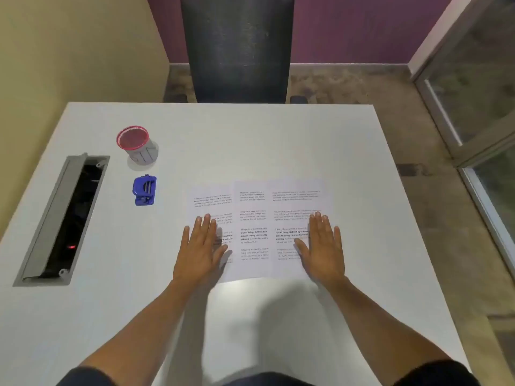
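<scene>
Several printed sheets of paper [255,218] lie side by side and overlapping on the white table [278,140], each with blocks of text. My left hand [202,249] lies flat with straight fingers on the left sheet. My right hand [323,246] rests flat, fingers straight, on the right sheet. Neither hand holds anything.
A blue stapler [144,190] lies left of the papers. Behind it stands a grey cup with a pink rim [138,144]. An open cable tray [65,218] is set into the table's left side. A dark chair back [237,48] stands at the far edge.
</scene>
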{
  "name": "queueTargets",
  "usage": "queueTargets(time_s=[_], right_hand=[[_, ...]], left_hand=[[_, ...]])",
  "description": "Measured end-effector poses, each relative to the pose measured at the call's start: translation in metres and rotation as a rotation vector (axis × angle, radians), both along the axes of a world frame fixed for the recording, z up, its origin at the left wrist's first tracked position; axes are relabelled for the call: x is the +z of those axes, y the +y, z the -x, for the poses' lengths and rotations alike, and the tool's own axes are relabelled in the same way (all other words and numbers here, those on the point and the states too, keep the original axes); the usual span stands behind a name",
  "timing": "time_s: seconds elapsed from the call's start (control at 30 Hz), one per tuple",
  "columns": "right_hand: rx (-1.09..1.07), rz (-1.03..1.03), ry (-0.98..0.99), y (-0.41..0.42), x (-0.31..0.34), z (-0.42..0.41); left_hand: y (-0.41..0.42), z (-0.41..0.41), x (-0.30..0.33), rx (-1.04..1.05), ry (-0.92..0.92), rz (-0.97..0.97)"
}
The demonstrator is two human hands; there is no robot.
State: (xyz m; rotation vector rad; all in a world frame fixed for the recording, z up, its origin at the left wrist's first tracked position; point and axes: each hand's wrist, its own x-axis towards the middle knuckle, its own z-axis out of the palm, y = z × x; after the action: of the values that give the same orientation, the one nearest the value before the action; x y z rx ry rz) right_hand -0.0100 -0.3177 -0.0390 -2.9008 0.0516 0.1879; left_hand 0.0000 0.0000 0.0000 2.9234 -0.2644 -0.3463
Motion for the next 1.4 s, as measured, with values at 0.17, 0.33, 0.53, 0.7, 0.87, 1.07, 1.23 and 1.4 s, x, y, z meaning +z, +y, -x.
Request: queueTargets(time_s=[0.17, 0.33, 0.53, 0.7, 0.87, 1.07, 1.23, 1.4], right_hand=[[-0.05, -0.012, -0.06, 0.0, -0.017, 0.028], [-0.102, 0.068, 0.118, -0.008, -0.03, 0.037], [-0.148, 0.026, 0.221, -0.001, -0.041, 0.042], [-0.113, 0.007, 0.23, 0.012, -0.04, 0.043], [-0.073, 0.016, 0.255, 0.029, -0.037, 0.043], [-0.058, 0.014, 0.269, 0.043, -0.032, 0.045], [-0.064, 0.025, 0.286, 0.044, -0.031, 0.045], [-0.065, 0.075, 0.338, 0.048, -0.031, 0.045]], left_hand=[[0.004, 0.022, -0.034, 0.106, 0.068, 0.007], [-0.001, 0.034, -0.043, 0.384, 0.087, 0.158], [-0.013, 0.017, -0.04, 0.719, 0.115, 0.266], [-0.016, 0.008, -0.042, 0.775, 0.133, 0.278], [-0.021, 0.006, -0.041, 0.776, 0.161, 0.29], [-0.022, 0.005, -0.042, 0.735, 0.189, 0.36], [-0.027, -0.004, -0.037, 0.829, 0.195, 0.496], [-0.043, -0.007, -0.028, 0.943, 0.166, 0.343]])
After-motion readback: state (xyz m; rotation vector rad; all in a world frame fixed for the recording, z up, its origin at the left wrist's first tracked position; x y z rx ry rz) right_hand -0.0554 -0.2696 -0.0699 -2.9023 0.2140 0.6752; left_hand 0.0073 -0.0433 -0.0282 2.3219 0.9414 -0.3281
